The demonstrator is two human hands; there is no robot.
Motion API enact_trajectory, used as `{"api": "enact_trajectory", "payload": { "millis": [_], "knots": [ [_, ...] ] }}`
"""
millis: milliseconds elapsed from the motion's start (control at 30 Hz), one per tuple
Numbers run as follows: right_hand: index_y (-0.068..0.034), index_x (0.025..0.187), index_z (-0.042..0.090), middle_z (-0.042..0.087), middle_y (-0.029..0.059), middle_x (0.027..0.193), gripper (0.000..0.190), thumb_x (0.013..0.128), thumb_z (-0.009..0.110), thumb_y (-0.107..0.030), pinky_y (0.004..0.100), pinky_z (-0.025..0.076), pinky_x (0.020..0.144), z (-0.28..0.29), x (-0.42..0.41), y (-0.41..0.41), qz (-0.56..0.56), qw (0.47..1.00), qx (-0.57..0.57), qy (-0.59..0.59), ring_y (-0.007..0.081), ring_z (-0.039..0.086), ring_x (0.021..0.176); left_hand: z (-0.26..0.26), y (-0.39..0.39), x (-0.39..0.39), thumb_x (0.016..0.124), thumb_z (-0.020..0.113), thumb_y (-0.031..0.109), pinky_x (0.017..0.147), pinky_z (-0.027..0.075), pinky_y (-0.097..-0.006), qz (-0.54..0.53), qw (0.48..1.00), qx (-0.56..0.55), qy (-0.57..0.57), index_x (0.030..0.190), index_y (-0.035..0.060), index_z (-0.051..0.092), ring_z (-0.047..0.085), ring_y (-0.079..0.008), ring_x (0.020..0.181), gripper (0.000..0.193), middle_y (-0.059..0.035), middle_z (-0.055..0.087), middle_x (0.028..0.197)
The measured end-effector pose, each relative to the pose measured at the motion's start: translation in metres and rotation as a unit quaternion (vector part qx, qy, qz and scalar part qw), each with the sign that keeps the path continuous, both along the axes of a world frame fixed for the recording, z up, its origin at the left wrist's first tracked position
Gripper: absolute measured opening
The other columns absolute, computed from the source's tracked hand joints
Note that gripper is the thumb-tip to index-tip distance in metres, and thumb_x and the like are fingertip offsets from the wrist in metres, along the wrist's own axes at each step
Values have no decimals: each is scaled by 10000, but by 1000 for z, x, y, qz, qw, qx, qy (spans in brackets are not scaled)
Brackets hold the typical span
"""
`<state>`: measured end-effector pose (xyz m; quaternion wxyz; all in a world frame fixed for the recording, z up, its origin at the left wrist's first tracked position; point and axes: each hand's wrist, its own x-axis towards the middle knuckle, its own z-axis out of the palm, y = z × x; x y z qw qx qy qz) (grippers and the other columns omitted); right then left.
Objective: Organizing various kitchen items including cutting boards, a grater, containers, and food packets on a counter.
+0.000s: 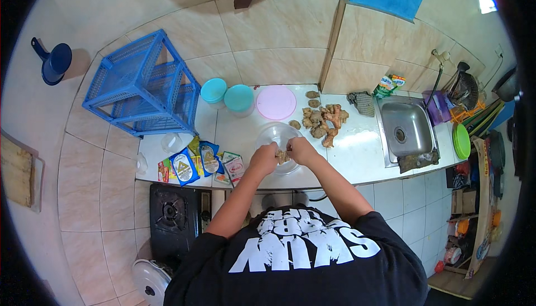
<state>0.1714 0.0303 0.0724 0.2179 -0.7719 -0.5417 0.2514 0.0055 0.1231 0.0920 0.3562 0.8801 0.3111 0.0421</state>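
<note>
Over a clear plastic bowl [274, 129] at the counter's front, a small knobbly piece of ginger root [283, 157] is held between both hands. My left hand [264, 158] grips its left side, with the fingers curled in. On its other side, my right hand [300, 150] pinches at the piece; its fingertips are partly hidden. Behind the bowl lies a round pink plastic lid [276, 102]. A pile of ginger rhizomes [325, 122] rests to the right, with a few loose lumps [313, 99] near it.
Two turquoise-lidded tubs [239, 98] stand behind, beside a blue plastic rack [146, 88]. Seasoning packets [184, 167] lie at left, above a black gas stove [173, 216]. To the right are a steel sink [407, 128], a checked cloth [361, 103] and green plates [461, 141].
</note>
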Motion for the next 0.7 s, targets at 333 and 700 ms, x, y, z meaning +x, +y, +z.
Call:
{"api": "enact_trajectory", "payload": {
  "millis": [333, 700],
  "knots": [
    [-17, 1066, 768, 732, 243, 1144, 197, 919, 656, -88, 454, 581, 944, -9, -16, 15, 74, 979, -172, -85, 381, 705, 1111, -37, -1, 27, 930, 603, 119, 879, 592, -496, -93, 974, 60, 199, 1195, 45, 683, 720, -395, 1068, 286, -215, 732, 1140],
    [-18, 1107, 767, 735, 243, 1137, 231, 911, 646, -41, 438, 585, 946, -9, -19, 17, 98, 967, -209, -107, 371, 711, 1121, -42, -1, 30, 884, 650, 113, 905, 593, -475, -81, 967, 39, 238, 1136, 67, 766, 723, -376, 1084, 281, -199, 737, 1181]
  ]
}}
